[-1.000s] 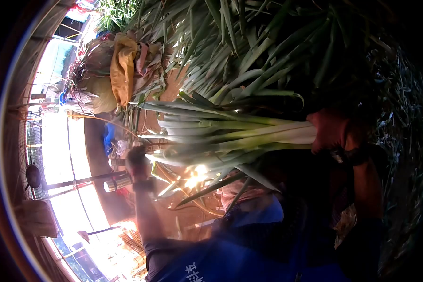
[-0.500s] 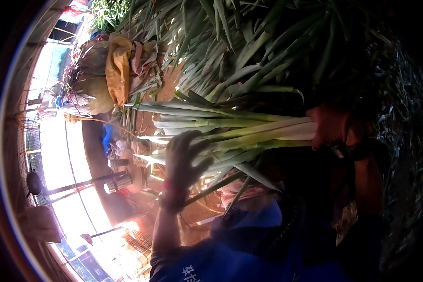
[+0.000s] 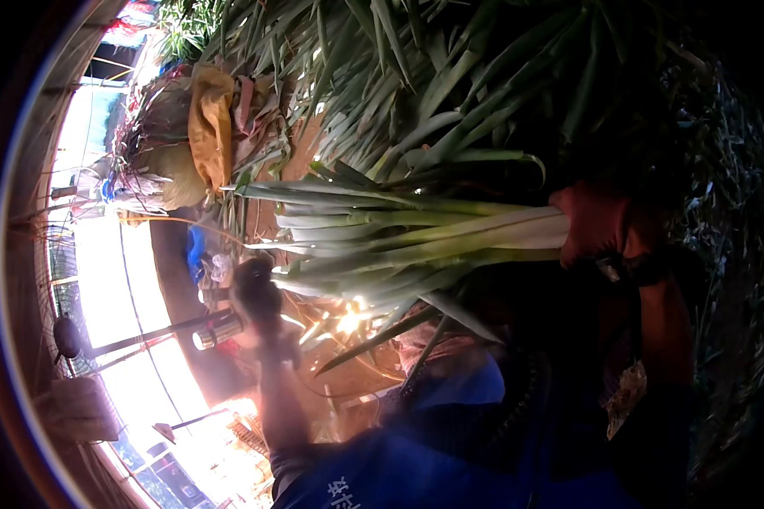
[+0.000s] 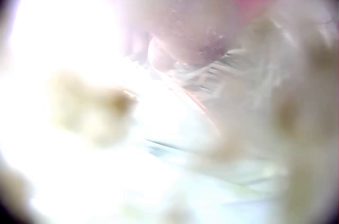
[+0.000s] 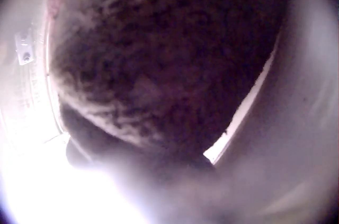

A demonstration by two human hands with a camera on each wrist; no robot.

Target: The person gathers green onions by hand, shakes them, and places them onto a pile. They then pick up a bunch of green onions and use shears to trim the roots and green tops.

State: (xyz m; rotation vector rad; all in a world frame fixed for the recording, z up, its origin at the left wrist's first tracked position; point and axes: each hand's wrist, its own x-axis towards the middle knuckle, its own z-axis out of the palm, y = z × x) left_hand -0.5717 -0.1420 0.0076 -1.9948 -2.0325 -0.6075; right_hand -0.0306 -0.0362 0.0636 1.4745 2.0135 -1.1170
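Note:
A bunch of long green onions (image 3: 416, 242) lies sideways across the middle of the head view, leaves to the left, pale stems to the right. My right hand (image 3: 598, 227), in a reddish glove, grips the pale stem end. Beside the leaf tips is my left hand (image 3: 258, 293), dark and blurred; its finger pose and any contact with the leaves cannot be made out. The left wrist view is washed out and blurred. In the right wrist view a dark, textured glove surface (image 5: 159, 60) fills most of the picture.
A large heap of green onions (image 3: 450, 76) lies beyond the bunch. An orange-yellow cloth (image 3: 210, 127) rests on piled sacks at the upper left. A metal cylinder (image 3: 216, 332) stands near my left hand. Cut leaves (image 3: 726, 212) litter the dark right side.
Half a second ago my left hand was over the leaves with fingers spread; it has moved left to the leaf tips. My right hand has kept its grip at the stem end.

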